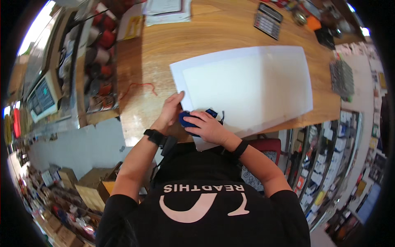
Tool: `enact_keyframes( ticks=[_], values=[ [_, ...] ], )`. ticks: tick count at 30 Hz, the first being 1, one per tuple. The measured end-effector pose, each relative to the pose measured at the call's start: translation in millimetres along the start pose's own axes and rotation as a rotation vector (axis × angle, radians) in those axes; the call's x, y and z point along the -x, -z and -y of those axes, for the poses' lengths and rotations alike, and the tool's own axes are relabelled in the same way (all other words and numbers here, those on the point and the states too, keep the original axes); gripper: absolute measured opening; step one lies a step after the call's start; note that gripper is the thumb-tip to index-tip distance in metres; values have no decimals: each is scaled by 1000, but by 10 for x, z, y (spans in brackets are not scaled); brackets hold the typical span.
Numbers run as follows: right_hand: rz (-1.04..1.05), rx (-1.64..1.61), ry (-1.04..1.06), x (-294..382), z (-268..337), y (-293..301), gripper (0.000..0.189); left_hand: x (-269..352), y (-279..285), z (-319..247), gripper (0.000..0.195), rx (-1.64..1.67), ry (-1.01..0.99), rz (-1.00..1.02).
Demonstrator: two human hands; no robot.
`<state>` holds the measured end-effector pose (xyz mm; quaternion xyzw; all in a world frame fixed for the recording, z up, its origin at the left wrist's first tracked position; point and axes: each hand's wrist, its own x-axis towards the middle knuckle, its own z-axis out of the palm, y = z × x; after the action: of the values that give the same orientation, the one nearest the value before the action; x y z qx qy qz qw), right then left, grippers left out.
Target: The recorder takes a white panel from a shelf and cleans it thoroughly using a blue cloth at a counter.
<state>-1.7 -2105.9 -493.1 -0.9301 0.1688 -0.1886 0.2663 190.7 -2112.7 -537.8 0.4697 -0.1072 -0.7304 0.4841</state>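
My right hand (207, 126) is closed over a dark blue cloth pouch (184, 119) near the front left corner of a white sheet (228, 83). A dark cord end sticks out beside the fingers, and part of the pouch is hidden under them. My left hand (171, 108) is at the sheet's left edge, close to the pouch, with its thumb along that edge. Its other fingers are partly hidden, so whether they grip anything is unclear. The sheet has a paler inner area and lies on a wooden table (216, 34).
A calculator (268, 21) lies towards the back right, papers (168, 12) at the back left. A red cord (143, 84) curls left of the sheet. Spools (106, 40) fill a case on the left. Cardboard boxes (92, 185) stand lower left; a red chair (267, 146) is below the table's front edge.
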Motion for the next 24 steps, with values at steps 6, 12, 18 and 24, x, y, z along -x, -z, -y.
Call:
enact_keyframes(
  ticks=[6, 12, 18, 24],
  values=[
    [-191, 312, -388, 1097, -233, 427, 25, 26, -103, 5, 22, -127, -128, -78],
    [-695, 716, -924, 2104, -633, 866, 35, 29, -201, -45, 23, -303, -147, -73],
    [-281, 226, -161, 1124, 137, 122, 18, -62, -169, -214, 20, -426, -194, -148],
    [-438, 579, -747, 1990, -516, 774, 18, -87, -106, -271, 19, -439, -171, -164]
  ],
)
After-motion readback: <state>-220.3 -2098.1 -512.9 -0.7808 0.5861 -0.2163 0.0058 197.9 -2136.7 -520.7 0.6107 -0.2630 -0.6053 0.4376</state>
